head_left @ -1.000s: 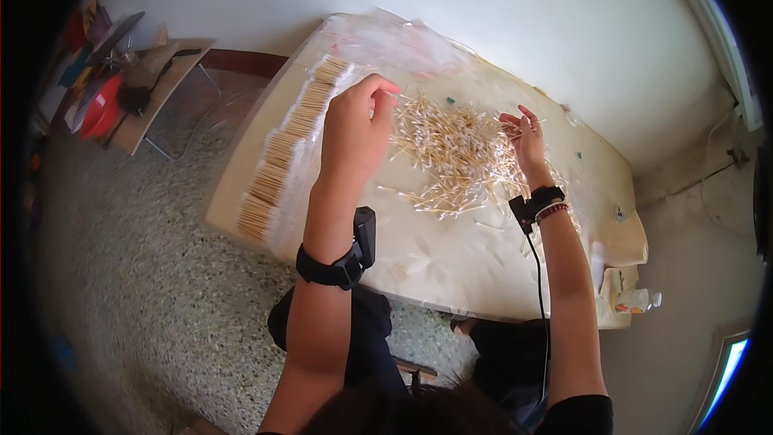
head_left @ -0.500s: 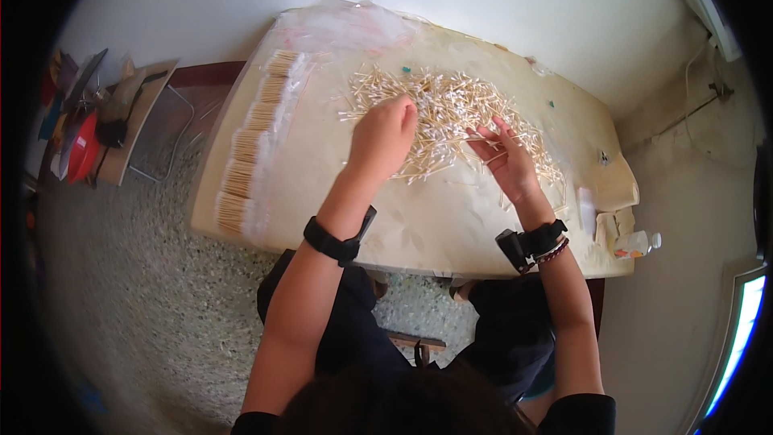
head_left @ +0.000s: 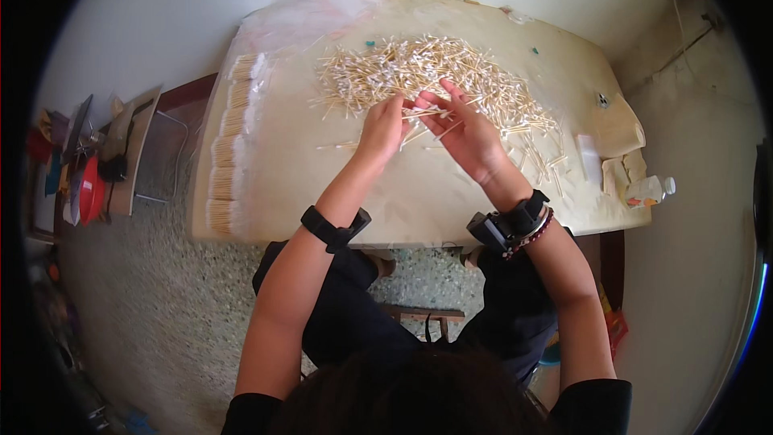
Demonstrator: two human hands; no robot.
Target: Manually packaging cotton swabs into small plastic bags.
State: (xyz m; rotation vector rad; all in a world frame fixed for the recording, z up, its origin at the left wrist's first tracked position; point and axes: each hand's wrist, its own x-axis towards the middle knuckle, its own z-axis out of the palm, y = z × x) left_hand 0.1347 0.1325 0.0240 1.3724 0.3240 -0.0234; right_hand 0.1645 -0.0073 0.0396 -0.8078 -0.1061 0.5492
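A large loose heap of cotton swabs [head_left: 427, 60] with pale wooden sticks and white tips is spread over the table. At the heap's near edge, my left hand [head_left: 381, 130] is closed, its fingertips pinching swabs. Close to its right, my right hand [head_left: 469, 135] is turned partly palm up, with a few swabs lying across its curled fingers. Swabs bridge the small gap between both hands. Along the table's left side runs a column of neat swab bundles [head_left: 228, 153] in clear plastic packets.
The table [head_left: 322, 201] has a pale covering, with clear plastic bags [head_left: 310, 20] at its far left corner. A clear bottle [head_left: 651, 191] and brown paper [head_left: 620, 129] are at the right edge. Left of the table, a board and a red basin [head_left: 92, 189] stand among clutter.
My right hand has moved left out of the heap, and my left hand has come down slightly, bringing the two together. The whole view has shifted a little.
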